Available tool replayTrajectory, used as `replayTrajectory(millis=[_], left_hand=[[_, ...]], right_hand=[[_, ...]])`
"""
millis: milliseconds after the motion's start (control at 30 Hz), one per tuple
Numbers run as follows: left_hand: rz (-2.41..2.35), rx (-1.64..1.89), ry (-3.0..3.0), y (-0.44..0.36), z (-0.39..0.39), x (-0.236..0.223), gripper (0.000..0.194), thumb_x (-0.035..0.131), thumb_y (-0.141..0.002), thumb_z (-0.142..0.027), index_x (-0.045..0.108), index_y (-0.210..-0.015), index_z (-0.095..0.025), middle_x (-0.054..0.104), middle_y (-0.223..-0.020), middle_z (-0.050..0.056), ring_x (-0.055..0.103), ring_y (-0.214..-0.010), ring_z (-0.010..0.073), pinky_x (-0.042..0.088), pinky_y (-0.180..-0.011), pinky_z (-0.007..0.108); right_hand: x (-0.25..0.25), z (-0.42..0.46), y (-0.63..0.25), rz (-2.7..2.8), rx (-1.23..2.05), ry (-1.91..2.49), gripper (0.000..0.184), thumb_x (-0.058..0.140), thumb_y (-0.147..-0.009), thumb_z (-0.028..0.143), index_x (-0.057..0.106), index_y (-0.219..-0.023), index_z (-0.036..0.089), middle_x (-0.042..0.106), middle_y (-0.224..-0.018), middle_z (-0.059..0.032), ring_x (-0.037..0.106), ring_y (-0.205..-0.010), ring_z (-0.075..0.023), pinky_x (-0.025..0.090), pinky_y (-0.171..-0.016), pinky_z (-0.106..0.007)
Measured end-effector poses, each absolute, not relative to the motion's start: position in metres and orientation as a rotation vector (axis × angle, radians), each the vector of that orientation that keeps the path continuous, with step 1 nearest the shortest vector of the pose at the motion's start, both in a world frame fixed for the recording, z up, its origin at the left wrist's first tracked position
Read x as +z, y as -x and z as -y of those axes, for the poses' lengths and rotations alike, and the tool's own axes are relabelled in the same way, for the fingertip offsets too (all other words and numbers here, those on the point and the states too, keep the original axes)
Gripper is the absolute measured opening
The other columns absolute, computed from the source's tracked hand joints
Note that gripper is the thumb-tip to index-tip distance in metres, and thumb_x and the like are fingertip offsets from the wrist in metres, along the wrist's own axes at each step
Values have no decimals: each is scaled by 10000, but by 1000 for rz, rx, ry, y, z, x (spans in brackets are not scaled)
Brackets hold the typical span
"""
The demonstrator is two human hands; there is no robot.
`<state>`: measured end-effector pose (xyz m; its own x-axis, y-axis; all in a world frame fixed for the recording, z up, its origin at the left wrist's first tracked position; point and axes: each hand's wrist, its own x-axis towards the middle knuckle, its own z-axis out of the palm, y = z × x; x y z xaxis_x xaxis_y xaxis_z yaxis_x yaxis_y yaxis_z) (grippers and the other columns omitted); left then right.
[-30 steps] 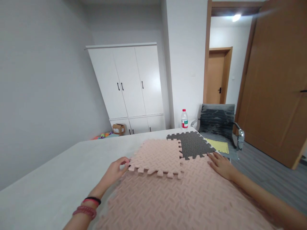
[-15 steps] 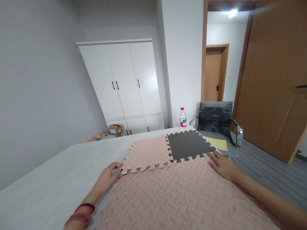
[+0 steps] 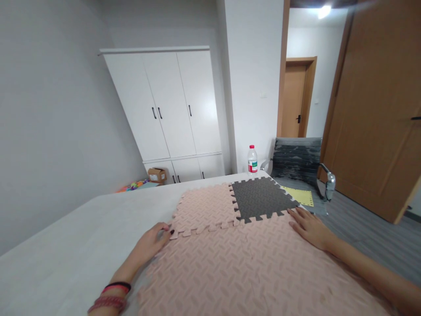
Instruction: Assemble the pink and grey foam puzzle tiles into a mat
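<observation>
Interlocking foam floor tiles lie on the white table (image 3: 105,224). A smaller-looking pink foam tile (image 3: 204,206) is at the far left, with a dark grey foam tile (image 3: 263,197) beside it. Larger pink foam matting (image 3: 223,267) stretches toward me. My left hand (image 3: 154,239) grips the near left corner of the far pink tile, thumb near the seam and index finger at the edge. A narrow dark gap shows along that seam. My right hand (image 3: 311,228) rests flat on the pink matting, fingers apart, by the near right corner of the grey tile.
A water bottle (image 3: 252,160) with a red cap stands at the table's far end. Beyond the right edge is a chair (image 3: 296,160) with a yellow foam piece (image 3: 299,195) on its seat. A cardboard box (image 3: 157,175) sits by the white cabinet (image 3: 164,105).
The view has shifted slightly. My left thumb has slid onto the corner by the seam, where the tile edges now sit closer. My right hand stays flat in place.
</observation>
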<state>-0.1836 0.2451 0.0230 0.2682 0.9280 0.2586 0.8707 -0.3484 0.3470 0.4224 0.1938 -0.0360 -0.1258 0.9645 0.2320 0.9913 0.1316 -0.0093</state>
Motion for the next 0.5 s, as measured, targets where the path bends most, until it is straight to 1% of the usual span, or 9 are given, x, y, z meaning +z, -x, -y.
replayTrajectory(millis=[100, 233, 400, 500], left_hand=[[-1742, 616, -2400, 183, -247, 22, 252, 421, -832, -435, 533, -897, -218, 625, -879, 14, 590, -834, 195, 421, -767, 274], [-1725, 603, -2415, 181, -248, 24, 252, 436, -801, -431, 540, -882, -216, 630, -906, 32, 586, -887, 212, 423, -800, 285], [-1832, 549, -2345, 177, -243, 32, 242, 457, -768, -434, 558, -852, -231, 638, -887, 29, 594, -832, 217, 433, -754, 289], [-1798, 561, -2385, 177, -242, 33, 244, 449, -772, -445, 555, -824, -232, 628, -879, 23, 594, -824, 211, 431, -733, 281]], right_hand=[[-37, -195, -423, 2210, -225, 1954, 624, 186, -927, 584, 341, -1422, 236, 390, -1389, -123, 289, -1312, -279, 338, -997, -471], [-38, -195, -423, 2214, -214, 1960, 618, 186, -929, 581, 332, -1425, 243, 385, -1391, -122, 283, -1315, -271, 335, -1002, -468], [-37, -195, -423, 2218, -217, 1940, 629, 193, -927, 583, 348, -1418, 222, 386, -1387, -132, 291, -1310, -273, 340, -1002, -461], [-37, -194, -423, 2209, -219, 1929, 632, 195, -923, 593, 359, -1413, 229, 396, -1385, -122, 307, -1302, -277, 339, -1008, -461]])
